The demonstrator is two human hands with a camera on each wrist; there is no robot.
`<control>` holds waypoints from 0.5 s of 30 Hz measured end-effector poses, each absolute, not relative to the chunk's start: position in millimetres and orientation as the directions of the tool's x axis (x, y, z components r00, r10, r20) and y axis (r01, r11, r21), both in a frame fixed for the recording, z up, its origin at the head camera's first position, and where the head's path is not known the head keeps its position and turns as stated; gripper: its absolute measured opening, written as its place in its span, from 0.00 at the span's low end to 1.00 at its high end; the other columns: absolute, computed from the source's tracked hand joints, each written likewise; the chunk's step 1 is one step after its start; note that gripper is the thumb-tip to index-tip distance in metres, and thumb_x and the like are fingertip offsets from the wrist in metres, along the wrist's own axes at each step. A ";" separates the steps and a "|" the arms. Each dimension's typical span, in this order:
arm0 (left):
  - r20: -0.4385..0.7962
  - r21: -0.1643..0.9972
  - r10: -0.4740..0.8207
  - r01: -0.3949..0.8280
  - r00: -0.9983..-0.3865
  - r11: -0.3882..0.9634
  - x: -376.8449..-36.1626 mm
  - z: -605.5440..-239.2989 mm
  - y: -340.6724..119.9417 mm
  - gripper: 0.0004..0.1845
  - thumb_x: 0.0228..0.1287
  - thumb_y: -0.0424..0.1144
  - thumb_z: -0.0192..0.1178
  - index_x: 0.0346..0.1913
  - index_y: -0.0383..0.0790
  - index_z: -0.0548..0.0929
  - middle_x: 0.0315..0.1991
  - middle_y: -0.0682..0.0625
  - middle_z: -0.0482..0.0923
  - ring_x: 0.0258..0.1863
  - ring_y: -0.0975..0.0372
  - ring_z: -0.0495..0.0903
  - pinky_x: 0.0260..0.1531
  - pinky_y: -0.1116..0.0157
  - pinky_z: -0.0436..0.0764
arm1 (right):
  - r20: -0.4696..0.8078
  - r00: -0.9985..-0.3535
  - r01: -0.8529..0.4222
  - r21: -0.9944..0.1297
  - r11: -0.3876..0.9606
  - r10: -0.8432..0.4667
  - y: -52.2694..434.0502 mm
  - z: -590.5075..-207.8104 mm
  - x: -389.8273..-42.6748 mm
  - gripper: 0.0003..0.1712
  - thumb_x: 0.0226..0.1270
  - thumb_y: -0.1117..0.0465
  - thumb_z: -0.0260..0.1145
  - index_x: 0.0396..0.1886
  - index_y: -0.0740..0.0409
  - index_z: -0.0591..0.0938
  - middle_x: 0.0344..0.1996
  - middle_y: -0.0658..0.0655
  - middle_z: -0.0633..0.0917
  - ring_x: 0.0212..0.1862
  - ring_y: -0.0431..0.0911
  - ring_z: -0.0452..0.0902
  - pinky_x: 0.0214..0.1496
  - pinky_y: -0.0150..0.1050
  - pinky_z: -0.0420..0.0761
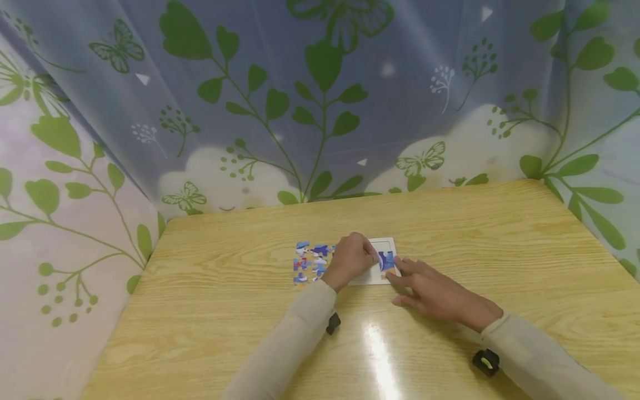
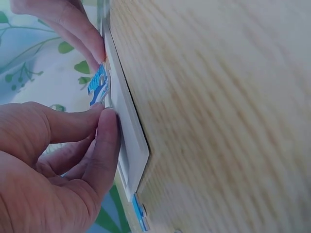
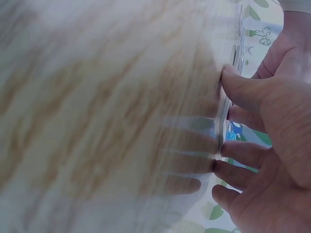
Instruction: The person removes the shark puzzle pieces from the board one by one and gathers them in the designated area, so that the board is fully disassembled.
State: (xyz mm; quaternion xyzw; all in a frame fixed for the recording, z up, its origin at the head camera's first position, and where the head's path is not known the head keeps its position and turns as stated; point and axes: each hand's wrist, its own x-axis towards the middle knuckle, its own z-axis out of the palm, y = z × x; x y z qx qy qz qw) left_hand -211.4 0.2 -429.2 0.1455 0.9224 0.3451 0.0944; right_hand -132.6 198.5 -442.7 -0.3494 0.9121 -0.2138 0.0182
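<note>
A white puzzle board (image 1: 371, 279) lies flat on the wooden table in the head view. My left hand (image 1: 350, 258) is over its left part, pinching a blue jigsaw piece (image 2: 99, 88) between thumb and forefinger; the piece stands tilted above the board in the left wrist view. Blue and orange pieces (image 1: 388, 259) are inside the board near its right end. My right hand (image 1: 434, 290) touches the board's right end, its fingers extended and lightly bent. Loose jigsaw pieces (image 1: 301, 264) lie left of the board, some hidden behind my left hand.
The wooden table (image 1: 225, 311) extends around the board on every side. A patterned curtain (image 1: 260, 111) hangs along the table's far and left edges. Dark wrist devices, one of them a black camera mount (image 1: 486, 363), sit under the sleeves.
</note>
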 end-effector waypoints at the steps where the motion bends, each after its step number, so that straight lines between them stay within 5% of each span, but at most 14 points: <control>1: -0.078 0.670 0.330 0.196 -0.941 0.716 -211.3 -429.6 -0.1 0.04 0.61 0.33 0.71 0.30 0.39 0.90 0.29 0.52 0.86 0.29 0.63 0.79 0.31 0.69 0.78 | 0.117 -0.755 -0.630 -0.402 0.664 -0.646 198.5 -442.7 -132.7 0.29 0.71 0.57 0.69 0.64 0.71 0.77 0.66 0.81 0.67 0.67 0.72 0.67 0.65 0.68 0.67; 15: -0.093 0.719 0.323 0.160 -0.942 0.677 -210.0 -430.8 -3.5 0.04 0.63 0.33 0.69 0.31 0.39 0.90 0.31 0.52 0.86 0.30 0.62 0.80 0.31 0.66 0.80 | 0.115 -0.759 -0.628 -0.390 0.674 -0.641 198.2 -442.1 -132.5 0.29 0.70 0.56 0.69 0.63 0.70 0.78 0.66 0.82 0.67 0.67 0.73 0.66 0.65 0.69 0.66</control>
